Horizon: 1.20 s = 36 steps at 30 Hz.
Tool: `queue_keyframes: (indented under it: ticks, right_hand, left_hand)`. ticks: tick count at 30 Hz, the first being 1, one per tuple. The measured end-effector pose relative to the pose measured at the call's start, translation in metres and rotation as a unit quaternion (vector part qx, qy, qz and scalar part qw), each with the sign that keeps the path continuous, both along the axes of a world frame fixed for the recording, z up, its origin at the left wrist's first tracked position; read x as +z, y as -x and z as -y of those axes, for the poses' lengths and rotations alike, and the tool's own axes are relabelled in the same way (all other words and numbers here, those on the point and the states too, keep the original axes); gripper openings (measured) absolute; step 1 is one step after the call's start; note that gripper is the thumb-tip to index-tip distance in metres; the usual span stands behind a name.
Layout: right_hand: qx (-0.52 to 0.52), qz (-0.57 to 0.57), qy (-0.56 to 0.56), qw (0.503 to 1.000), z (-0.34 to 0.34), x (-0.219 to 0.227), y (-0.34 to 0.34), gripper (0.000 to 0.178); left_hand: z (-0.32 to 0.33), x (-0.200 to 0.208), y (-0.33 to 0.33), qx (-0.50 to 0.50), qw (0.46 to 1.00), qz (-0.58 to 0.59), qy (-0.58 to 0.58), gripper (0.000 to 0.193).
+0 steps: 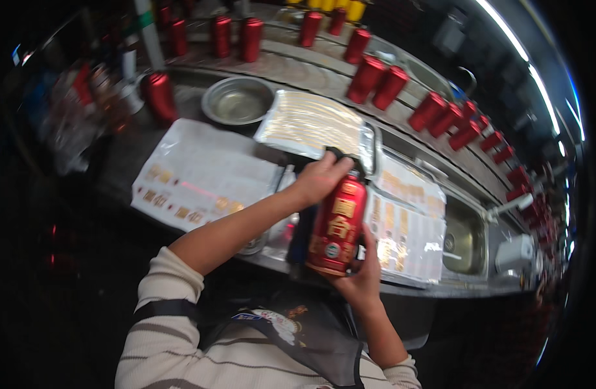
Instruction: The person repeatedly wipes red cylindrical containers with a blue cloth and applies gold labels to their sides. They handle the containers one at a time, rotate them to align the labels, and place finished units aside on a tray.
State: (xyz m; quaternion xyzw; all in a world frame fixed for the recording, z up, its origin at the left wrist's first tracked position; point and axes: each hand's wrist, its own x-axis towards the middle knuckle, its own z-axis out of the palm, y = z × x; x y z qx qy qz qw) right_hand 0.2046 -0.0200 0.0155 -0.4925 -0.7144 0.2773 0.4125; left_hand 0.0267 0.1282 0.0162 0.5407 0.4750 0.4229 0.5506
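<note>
A shiny red bottle [340,223] with large gold characters and a dark top is held tilted in front of me, over the front edge of the counter. My right hand [361,272] wraps round its lower end from the right and below, thumb up along the side. At the bottle's neck, my left hand [320,178] has its fingers closed over something dark, perhaps a cloth, which I cannot make out. White sheets with gold stickers lie to both sides, a left sheet [214,159] and a right sheet [408,236]. Beyond the hands rests a sheet with gold strips [314,120].
A round metal basin [238,100] stands at the back left, beside a red bottle [159,97]. Several red bottles [369,78] line the ledges behind. A steel sink [465,249] lies at the right, near a white container [515,253]. Clear plastic bags [71,129] crowd the left.
</note>
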Motion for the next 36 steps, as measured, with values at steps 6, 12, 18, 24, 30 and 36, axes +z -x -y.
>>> queue_keyframes:
  ticks: [6, 12, 18, 24, 30, 36]
  right_hand:
    - [0.178, -0.107, 0.146, 0.967, 0.031, 0.051, 0.032, 0.123]
    - [0.392, 0.244, -0.111, 0.88, -0.028, 0.09, 0.135, 0.108]
    - [0.374, 0.145, 0.096, 0.911, -0.036, 0.112, 0.165, 0.094]
    - [0.235, 0.169, 0.085, 0.953, -0.073, 0.086, 0.122, 0.082]
    - [0.149, 0.217, 0.102, 0.959, -0.073, 0.099, 0.114, 0.067]
    - [0.15, 0.17, 0.119, 0.967, -0.064, 0.099, 0.124, 0.071]
  left_hand:
    - [0.08, 0.066, 0.12, -0.028, 0.995, 0.025, -0.091, 0.029]
    - [0.249, 0.125, 0.247, 0.268, 0.923, -0.177, -0.212, 0.027]
    - [0.416, 0.113, 0.35, 0.577, 0.609, -0.537, -0.086, 0.027]
    - [0.525, 0.015, 0.538, 0.613, 0.339, -0.707, 0.093, 0.025]
    - [0.562, -0.031, 0.607, 0.645, 0.335, -0.651, 0.219, 0.028]
    - [0.578, -0.05, 0.623, 0.685, 0.315, -0.591, 0.286, 0.04]
